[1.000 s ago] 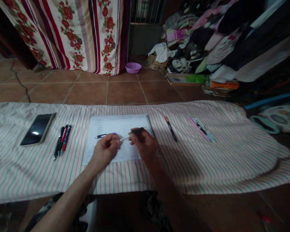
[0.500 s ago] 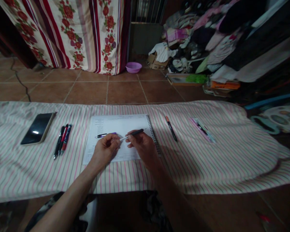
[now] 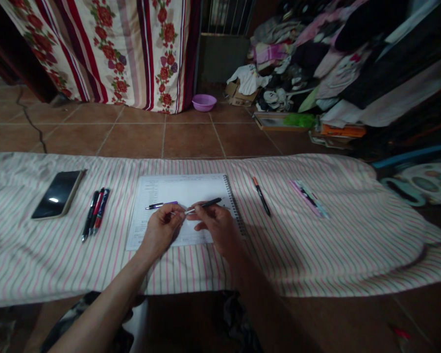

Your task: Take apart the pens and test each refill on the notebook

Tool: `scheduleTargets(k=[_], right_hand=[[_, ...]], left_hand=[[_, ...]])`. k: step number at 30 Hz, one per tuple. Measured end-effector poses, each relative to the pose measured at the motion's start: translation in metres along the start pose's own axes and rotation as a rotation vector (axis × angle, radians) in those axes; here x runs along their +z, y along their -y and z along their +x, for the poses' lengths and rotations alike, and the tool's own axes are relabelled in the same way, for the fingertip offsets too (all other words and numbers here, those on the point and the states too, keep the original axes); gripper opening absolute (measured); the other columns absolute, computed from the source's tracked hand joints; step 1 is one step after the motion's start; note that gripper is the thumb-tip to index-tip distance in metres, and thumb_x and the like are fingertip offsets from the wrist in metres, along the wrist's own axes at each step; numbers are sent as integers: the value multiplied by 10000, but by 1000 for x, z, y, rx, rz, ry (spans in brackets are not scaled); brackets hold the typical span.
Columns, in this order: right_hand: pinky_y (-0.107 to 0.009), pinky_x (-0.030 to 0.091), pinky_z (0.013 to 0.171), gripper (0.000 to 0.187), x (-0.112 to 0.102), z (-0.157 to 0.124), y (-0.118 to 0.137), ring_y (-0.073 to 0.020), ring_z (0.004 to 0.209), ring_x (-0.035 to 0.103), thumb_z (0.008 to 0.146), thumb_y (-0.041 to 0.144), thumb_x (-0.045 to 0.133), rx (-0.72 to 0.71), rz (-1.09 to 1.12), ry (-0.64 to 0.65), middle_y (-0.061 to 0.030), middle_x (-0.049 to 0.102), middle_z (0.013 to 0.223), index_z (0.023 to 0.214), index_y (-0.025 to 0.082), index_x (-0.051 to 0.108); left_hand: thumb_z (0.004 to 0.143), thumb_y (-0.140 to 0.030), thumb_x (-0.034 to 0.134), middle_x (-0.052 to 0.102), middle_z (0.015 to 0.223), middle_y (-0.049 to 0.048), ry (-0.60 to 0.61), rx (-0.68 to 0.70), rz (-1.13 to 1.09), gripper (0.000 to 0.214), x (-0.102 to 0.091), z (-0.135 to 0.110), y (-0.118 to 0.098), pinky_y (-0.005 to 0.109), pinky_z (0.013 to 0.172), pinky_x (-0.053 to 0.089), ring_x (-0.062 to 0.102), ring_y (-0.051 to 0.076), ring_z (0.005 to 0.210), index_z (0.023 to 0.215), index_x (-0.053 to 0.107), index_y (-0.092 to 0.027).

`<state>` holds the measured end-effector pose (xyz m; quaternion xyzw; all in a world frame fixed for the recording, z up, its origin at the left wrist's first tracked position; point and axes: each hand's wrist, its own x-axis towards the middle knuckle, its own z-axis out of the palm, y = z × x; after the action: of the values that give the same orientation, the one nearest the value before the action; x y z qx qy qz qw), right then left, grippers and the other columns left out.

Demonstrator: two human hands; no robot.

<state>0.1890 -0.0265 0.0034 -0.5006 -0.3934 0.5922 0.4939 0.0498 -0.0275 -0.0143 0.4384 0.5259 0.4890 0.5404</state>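
Over the spiral notebook (image 3: 194,184), my right hand (image 3: 220,223) is closed on a black pen barrel (image 3: 211,201), which slants up to the right. A thin white pen refill (image 3: 189,211) runs between the barrel side and my left hand (image 3: 161,225), whose thumb and fingers pinch its other end. Whether the refill enters the barrel is hidden by my right fingers. The fingertips of both hands nearly meet. Just beyond my left hand, a purple and black pen (image 3: 161,204) lies on the page.
A phone (image 3: 58,194) and several pens (image 3: 95,213) lie left on the striped cloth (image 3: 301,264). Right of the notebook are a black pen with an orange end (image 3: 260,196) and some pastel pens (image 3: 308,198). A purple basin (image 3: 204,102) stands on the tiled floor.
My hands have drawn slightly closer together, and less of the white refill shows between them. The things lying on the cloth have stayed put.
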Motion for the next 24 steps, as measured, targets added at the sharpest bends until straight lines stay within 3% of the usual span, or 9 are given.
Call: scheduleTargets(k=[11,24], right_hand=[[-333,572,740,273,3,0,-3,-197,756,694,674,394,684,56,173,34,-42,706,764,779,150,622],[-305,574,721,241,4,0,-2,-169,726,692,675,367,699,81,211,55,-30,713,741,778,160,631]], left_hand=[[627,-329,721,558,531,-44,33,-64,-132,242,1,2,8,181,416,290,437,58,431,730,584,-158],[617,-270,700,600,540,-18,-1,-55,-46,203,0,-1,-5,206,506,407,516,85,491,742,609,-141]])
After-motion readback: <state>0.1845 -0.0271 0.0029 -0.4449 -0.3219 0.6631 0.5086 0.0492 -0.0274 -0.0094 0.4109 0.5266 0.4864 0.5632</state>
